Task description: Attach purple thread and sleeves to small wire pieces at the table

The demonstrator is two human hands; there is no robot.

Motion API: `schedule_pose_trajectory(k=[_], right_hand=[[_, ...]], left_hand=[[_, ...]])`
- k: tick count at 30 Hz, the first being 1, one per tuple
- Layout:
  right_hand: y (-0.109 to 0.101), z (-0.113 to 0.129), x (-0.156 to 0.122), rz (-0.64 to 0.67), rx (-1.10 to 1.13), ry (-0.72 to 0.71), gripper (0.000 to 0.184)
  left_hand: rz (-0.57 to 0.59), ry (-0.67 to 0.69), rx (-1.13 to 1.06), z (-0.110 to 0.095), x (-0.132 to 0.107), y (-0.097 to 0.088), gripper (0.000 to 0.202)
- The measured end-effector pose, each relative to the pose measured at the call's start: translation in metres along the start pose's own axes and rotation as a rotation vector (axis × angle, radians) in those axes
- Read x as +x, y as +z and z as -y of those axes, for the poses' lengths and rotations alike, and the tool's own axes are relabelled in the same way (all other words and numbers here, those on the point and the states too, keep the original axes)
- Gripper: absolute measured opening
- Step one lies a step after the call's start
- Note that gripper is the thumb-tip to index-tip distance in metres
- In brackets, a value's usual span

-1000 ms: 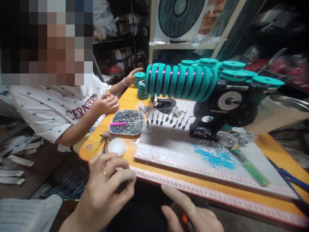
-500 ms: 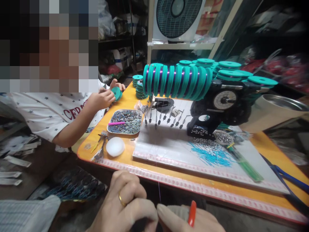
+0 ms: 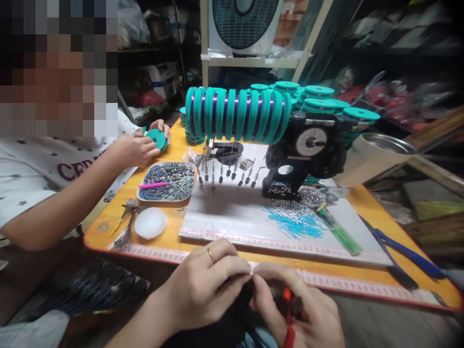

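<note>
My left hand (image 3: 206, 280), with a gold ring, is closed in a pinch just past the table's near edge. Its fingertips meet those of my right hand (image 3: 302, 299). A thin line, barely visible, runs up from this pinch; anything smaller there is hidden by the fingers. My right hand is closed too, its curled fingers around a red-handled tool (image 3: 289, 333) whose working end I cannot make out. Beyond my hands stands a black winding machine (image 3: 290, 169) carrying a row of teal spools (image 3: 239, 116) wound with purple line. Small dark pieces (image 3: 221, 179) hang beneath them.
A co-worker's hands (image 3: 145, 145) hold a teal spool (image 3: 156, 139) at left. On the yellow table (image 3: 170, 217) are a tray of metal pieces (image 3: 188, 193), a white dish (image 3: 150, 223), blue tubes (image 3: 299, 223), a green-handled tool (image 3: 344, 237) and blue-handled scissors (image 3: 409, 256).
My view has shifted right. Both hands have risen toward the table edge, fingertips together, and the red-handled tool has turned downward in my right hand. The co-worker still holds the spool.
</note>
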State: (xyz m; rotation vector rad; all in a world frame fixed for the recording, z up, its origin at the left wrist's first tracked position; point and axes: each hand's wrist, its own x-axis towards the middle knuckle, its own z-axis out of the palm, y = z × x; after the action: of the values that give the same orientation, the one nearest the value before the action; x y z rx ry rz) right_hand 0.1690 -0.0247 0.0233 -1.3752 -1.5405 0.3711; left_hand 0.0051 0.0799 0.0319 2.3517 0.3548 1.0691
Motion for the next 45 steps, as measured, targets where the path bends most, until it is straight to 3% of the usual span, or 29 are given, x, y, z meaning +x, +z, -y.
schedule_pose_trajectory(k=[5, 11, 16, 21, 26, 45], right_hand=[[0.0, -0.006, 0.008, 0.037, 0.094, 0.075, 0.008], [-0.003, -0.008, 0.009, 0.063, 0.087, 0.168, 0.013], [-0.006, -0.017, 0.002, 0.077, -0.045, 0.078, 0.021], [-0.009, -0.024, -0.004, 0.154, -0.14, 0.021, 0.035], [-0.011, -0.027, -0.005, 0.191, -0.17, 0.006, 0.039], [-0.007, -0.03, -0.001, 0.222, -0.294, -0.072, 0.051]], left_hand=[[-0.012, 0.008, 0.022, 0.006, 0.006, 0.003, 0.018], [0.031, -0.138, 0.2, 0.019, 0.019, 0.002, 0.01], [0.13, -0.198, 0.362, 0.026, 0.029, 0.002, 0.01], [0.218, -0.218, 0.326, 0.025, 0.037, -0.001, 0.011], [0.215, -0.229, 0.249, 0.028, 0.04, -0.003, 0.013], [0.224, -0.22, 0.276, 0.03, 0.04, -0.009, 0.013]])
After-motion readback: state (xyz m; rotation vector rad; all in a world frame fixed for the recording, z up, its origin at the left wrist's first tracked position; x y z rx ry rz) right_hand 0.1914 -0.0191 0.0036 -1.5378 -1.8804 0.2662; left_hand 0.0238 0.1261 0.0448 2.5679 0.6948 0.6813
